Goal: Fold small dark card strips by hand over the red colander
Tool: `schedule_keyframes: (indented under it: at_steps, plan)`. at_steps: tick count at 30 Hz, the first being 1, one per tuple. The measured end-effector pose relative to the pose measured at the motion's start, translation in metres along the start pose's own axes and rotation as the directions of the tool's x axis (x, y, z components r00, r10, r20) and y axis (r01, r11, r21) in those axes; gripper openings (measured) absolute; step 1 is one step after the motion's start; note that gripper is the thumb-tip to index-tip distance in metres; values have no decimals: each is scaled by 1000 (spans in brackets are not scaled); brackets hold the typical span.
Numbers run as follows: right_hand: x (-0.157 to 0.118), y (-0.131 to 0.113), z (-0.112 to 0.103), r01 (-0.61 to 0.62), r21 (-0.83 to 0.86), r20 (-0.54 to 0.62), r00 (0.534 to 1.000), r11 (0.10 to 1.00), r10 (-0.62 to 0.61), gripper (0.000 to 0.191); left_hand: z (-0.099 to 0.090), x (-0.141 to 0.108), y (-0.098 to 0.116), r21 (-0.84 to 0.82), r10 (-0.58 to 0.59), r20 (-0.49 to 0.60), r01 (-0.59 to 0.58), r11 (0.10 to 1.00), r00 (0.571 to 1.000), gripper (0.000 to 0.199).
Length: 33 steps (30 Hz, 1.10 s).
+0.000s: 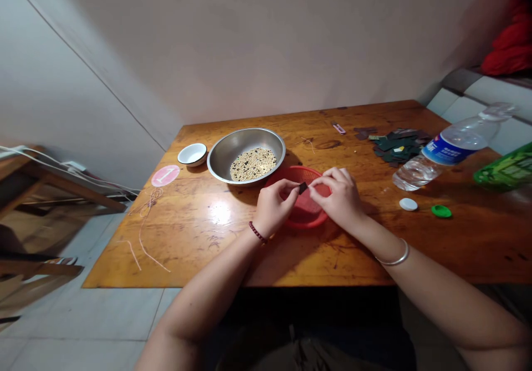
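Observation:
Over a red plastic basket (305,214), my left hand (274,206) pinches a small dark strip (303,188) between thumb and fingers. My right hand (338,196) is closed in a pinch at the strip's right edge; what its fingertips hold is too small to make out. Behind the basket stands a steel bowl (216,168) with pale and dark beans (254,163) in its bottom. A heap of dark green and brown strips (399,146) lies to the right, beyond my right hand.
A small white bowl (192,153), a pink round card (165,176) and tangled string (152,202) are at left. At right are a clear bottle (446,149), a green bottle (507,170), a white cap (408,204) and a green cap (441,211). A cutter (338,128) lies behind.

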State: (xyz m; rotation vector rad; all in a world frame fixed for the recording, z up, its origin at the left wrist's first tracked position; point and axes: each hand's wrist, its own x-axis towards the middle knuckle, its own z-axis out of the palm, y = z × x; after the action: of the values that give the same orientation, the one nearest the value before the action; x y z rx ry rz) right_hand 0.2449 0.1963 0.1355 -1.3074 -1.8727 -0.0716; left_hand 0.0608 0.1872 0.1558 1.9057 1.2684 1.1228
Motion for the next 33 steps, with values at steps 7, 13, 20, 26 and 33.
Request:
schedule_keyframes:
  at_steps: [7,13,20,26,33]
  plan:
    - [6,3,0,-55,226,-71,995,973,73,6,-7,3,0,98,-36,0,35,995,999,19]
    - [-4,-11,10,34,157,-15,999,987,-32,4,-8,1,-1,162,-18,76,5,987,997,17]
    - [0,-3,11,33,187,-10,999,982,-31,6,-13,0,3,194,-11,56,0,981,998,17]
    - [5,14,19,-170,261,-15,984,950,180,9,-14,1,3,178,-16,66,4,984,998,17]
    - [6,12,23,-265,550,156,964,792,214,17,-17,1,-1,301,8,2,-9,954,1000,17]
